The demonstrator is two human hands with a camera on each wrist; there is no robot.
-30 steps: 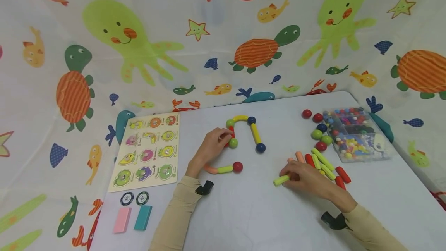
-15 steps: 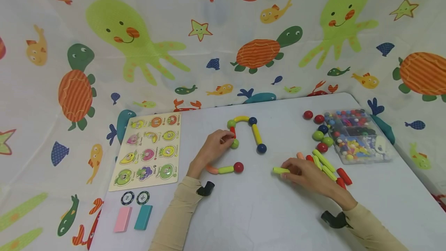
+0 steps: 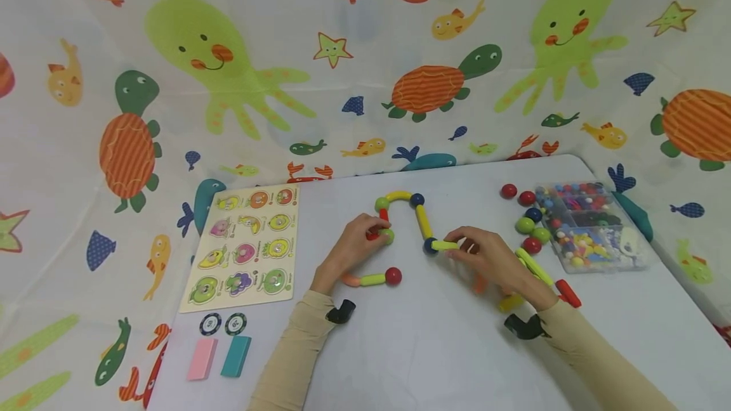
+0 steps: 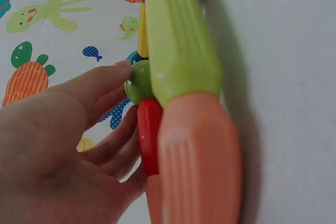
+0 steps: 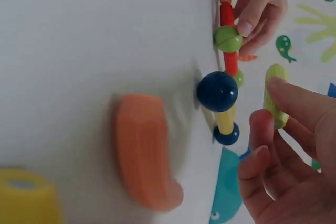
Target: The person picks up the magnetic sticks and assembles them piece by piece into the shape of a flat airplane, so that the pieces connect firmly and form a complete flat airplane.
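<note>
My right hand (image 3: 488,257) pinches a light green building rod (image 3: 444,245) between thumb and fingers. In the head view its tip overlaps the dark blue ball (image 3: 430,247) at the end of a yellow rod (image 3: 424,222); the right wrist view shows the rod (image 5: 274,72) raised beside that ball (image 5: 217,92). My left hand (image 3: 355,246) holds a green ball (image 4: 139,81), fingers also against a red rod (image 4: 150,135). A chain runs from there through red rods, another green ball (image 3: 382,203) and a curved yellow rod (image 3: 398,195). Nearer, a light green rod (image 3: 372,280) joins a red ball (image 3: 393,276).
Loose rods, among them a curved orange one (image 5: 142,153), lie under and beside my right forearm. Several loose balls (image 3: 525,225) sit by a clear bead box (image 3: 599,227). Left are a fruit puzzle board (image 3: 191,293), two chips (image 3: 235,323) and pink and teal blocks (image 3: 237,356).
My right hand has moved left and away from me, carrying the light green rod from near the loose pile to the dark blue ball. My left hand has stayed at the green ball.
</note>
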